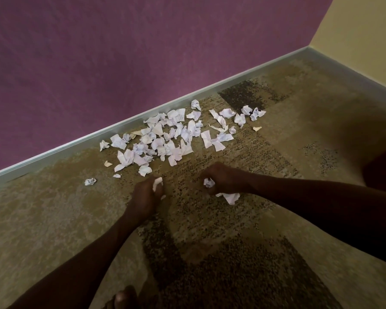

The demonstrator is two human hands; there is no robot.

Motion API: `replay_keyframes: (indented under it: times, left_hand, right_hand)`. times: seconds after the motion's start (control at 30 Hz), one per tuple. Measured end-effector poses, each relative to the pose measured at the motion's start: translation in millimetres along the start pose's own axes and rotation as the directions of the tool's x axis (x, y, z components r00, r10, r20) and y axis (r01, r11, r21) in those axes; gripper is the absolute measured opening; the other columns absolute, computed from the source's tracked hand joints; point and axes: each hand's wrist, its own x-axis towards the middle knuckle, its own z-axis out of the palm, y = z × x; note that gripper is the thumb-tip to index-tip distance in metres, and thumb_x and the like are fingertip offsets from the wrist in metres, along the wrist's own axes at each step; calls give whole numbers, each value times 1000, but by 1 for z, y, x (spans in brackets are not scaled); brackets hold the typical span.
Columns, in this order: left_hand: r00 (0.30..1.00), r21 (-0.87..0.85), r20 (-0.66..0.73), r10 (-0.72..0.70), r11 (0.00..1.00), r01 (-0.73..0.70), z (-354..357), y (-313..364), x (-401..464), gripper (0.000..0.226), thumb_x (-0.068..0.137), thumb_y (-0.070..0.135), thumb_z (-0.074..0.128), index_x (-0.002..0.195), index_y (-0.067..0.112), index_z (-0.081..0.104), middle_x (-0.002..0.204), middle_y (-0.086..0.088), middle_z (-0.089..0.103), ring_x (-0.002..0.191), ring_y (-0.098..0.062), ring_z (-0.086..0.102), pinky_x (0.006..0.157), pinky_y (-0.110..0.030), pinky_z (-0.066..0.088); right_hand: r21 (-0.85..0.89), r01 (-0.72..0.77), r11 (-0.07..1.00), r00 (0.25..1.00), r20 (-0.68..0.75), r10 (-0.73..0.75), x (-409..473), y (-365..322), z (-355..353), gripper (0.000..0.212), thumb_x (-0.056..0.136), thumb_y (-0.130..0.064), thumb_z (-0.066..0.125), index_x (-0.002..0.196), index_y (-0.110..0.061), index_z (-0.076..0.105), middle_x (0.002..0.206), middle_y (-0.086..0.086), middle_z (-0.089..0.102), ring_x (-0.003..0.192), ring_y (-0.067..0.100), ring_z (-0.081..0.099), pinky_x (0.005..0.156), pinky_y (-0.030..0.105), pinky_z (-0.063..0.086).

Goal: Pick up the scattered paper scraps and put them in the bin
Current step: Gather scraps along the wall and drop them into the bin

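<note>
Person is crouching over the carpet, both forearms reaching in from the bottom of the frame. Left hand, centre frame, is curling its fingers round a white scrap that is poking out at the top. Right hand, just right of centre, is closing into a fist on a crumpled scrap, with a flatter piece hanging out below.

Main heap of paper scraps is lying in the middle of the frame, close to the skirting board, spreading toward the upper right. One stray ball is sitting apart at centre left. No bin is showing anywhere in view.

Handling, judged: scraps are looking very light, soft and already creased; nothing fragile. Pinching a raised fold or raking several together into the palm should be working; flat bits may be clinging to the pile.

Surface: patterned tan and brown carpet, short pile. Room: purple wall filling the upper left, yellow wall at upper right, meeting in a corner.
</note>
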Motion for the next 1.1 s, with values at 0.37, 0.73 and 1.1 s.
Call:
replay_keyframes:
  times: [0.37, 0.73, 1.1]
  left_hand:
    - [1000, -362, -27, 4, 932, -13, 16, 96, 37, 30, 91, 22, 48, 62, 21, 58, 56, 4, 59, 49, -6, 50, 49, -22, 37]
    - [997, -501, -69, 29, 864, -59, 3, 197, 78, 24, 85, 31, 58, 77, 9, 64, 63, -4, 60, 56, -20, 54, 57, -26, 39]
    - [964, -546, -24, 265, 804, -235, 1, 316, 95, 24, 90, 14, 58, 68, 19, 63, 65, -1, 61, 58, -16, 54, 54, -24, 41]
  right_hand:
    - [-32, -105, 994, 980, -170, 99, -16, -1, -51, 10, 72, -10, 74, 77, -10, 65, 77, 1, 68, 69, 13, 61, 65, 26, 44]
    - [-30, -201, 979, 846, -510, 158, -45, -5, -149, 13, 78, -15, 78, 88, -14, 71, 85, -5, 67, 73, 7, 60, 63, 20, 39]
    - [70, -272, 960, 586, -779, 223, -113, -17, -230, 11, 70, -9, 71, 71, -19, 66, 64, -9, 65, 58, 1, 56, 57, 13, 42]
